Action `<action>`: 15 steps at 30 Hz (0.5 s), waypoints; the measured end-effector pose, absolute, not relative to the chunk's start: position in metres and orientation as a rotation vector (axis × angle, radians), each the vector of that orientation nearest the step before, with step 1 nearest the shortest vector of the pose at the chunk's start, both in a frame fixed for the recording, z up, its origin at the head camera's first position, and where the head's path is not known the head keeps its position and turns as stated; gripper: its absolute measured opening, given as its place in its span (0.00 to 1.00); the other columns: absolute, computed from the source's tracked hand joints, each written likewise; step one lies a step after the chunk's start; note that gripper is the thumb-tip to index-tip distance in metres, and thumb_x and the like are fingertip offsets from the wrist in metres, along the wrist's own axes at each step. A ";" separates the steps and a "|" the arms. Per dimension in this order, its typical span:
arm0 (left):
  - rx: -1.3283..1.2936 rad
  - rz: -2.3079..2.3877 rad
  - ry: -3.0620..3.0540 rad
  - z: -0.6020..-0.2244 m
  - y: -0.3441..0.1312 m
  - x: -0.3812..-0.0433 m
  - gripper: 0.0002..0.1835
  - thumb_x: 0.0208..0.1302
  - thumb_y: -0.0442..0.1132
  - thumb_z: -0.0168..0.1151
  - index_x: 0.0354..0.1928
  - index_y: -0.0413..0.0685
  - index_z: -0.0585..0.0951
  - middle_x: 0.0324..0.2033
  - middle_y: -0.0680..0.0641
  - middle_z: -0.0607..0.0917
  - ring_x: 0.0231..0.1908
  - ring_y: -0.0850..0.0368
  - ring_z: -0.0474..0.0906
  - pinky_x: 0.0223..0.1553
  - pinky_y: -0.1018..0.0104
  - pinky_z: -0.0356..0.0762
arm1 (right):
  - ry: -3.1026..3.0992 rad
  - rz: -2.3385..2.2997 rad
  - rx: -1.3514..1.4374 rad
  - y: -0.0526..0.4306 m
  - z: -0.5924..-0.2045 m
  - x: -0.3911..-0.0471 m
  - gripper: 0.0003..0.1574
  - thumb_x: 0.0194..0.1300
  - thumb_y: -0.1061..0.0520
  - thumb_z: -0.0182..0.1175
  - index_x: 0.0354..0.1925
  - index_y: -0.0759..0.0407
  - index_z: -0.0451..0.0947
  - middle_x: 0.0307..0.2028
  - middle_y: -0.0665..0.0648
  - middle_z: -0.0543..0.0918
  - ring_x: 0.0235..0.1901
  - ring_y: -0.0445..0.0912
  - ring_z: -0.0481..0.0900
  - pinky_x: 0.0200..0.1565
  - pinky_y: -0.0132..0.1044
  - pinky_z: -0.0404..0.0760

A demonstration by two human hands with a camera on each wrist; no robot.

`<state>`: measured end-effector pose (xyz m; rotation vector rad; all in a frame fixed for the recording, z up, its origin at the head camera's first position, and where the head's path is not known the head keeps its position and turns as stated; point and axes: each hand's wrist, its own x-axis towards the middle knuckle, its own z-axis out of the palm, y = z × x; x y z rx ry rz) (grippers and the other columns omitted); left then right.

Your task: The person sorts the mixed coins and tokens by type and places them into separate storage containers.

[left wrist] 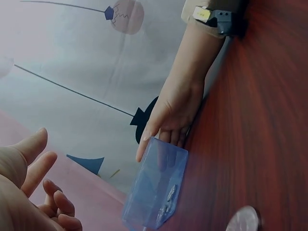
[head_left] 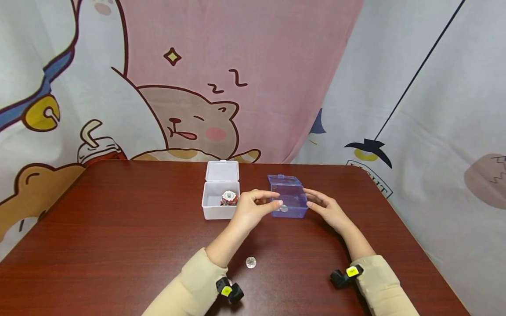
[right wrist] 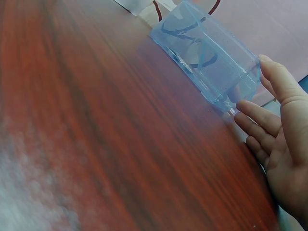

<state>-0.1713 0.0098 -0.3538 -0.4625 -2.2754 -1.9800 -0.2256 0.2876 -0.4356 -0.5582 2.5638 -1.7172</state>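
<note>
A translucent blue box (head_left: 290, 212) stands on the table with its lid raised; a few clear, shiny pieces (head_left: 283, 209) lie inside. My left hand (head_left: 254, 206) is over the box's left side, thumb and index finger apart with nothing between them. In the left wrist view its other fingers (left wrist: 65, 207) curl loosely. My right hand (head_left: 327, 211) rests against the box's right wall, thumb at the upper rim and the other fingers (right wrist: 257, 118) fairly straight beside it. A round, faceted clear gem (head_left: 251, 262) lies on the table, nearer to me.
Left of the blue box stands a white box (head_left: 218, 213), lid open, holding a stack of red and white poker chips (head_left: 229, 198). Another clear piece is partly hidden by my left wrist camera (head_left: 230, 290). A printed curtain (head_left: 292, 79) hangs behind the brown table (head_left: 130, 237).
</note>
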 end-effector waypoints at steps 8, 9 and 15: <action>-0.574 -1.981 -2.261 -0.337 -0.005 -0.147 0.10 0.46 0.32 0.69 0.34 0.37 0.84 0.19 0.51 0.71 0.25 0.58 0.65 0.25 0.71 0.62 | 2.527 -1.750 -0.573 0.280 -0.419 -0.216 0.28 0.63 0.61 0.55 0.61 0.62 0.64 0.54 0.66 0.72 0.52 0.56 0.70 0.46 0.28 0.70; -0.582 -1.969 -2.270 -0.338 -0.006 -0.146 0.10 0.46 0.32 0.70 0.34 0.39 0.85 0.19 0.52 0.71 0.25 0.58 0.66 0.25 0.70 0.62 | 2.529 -1.747 -0.571 0.278 -0.417 -0.214 0.28 0.63 0.61 0.54 0.61 0.62 0.63 0.54 0.67 0.71 0.52 0.57 0.69 0.46 0.28 0.70; -0.605 -1.931 -2.339 -0.358 -0.014 -0.148 0.11 0.45 0.39 0.71 0.34 0.48 0.86 0.20 0.53 0.73 0.25 0.60 0.66 0.26 0.70 0.64 | 2.540 -1.731 -0.556 0.276 -0.413 -0.211 0.28 0.63 0.61 0.54 0.61 0.64 0.63 0.54 0.68 0.71 0.53 0.58 0.69 0.46 0.27 0.69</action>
